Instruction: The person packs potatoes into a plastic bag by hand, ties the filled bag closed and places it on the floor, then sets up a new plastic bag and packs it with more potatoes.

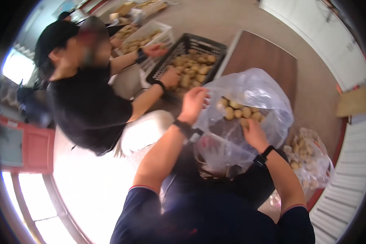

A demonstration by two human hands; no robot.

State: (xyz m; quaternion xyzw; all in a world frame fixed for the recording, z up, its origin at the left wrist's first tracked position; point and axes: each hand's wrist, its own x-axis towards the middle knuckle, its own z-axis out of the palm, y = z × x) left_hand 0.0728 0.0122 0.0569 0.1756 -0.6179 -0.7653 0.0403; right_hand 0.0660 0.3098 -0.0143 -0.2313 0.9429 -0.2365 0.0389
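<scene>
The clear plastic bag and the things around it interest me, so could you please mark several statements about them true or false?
1. The person's right hand reaches into the clear plastic bag, at the potatoes. True.
2. The clear plastic bag is tied shut. False: it is open, and the right hand is inside it.
3. A co-worker's hand is at the contents of the black crate. True.
4. The person's left hand is deep in the black crate. False: the left hand is at the edge of the clear plastic bag.
5. The white crate beyond holds only bottles. False: the white crate holds potatoes too.
</scene>
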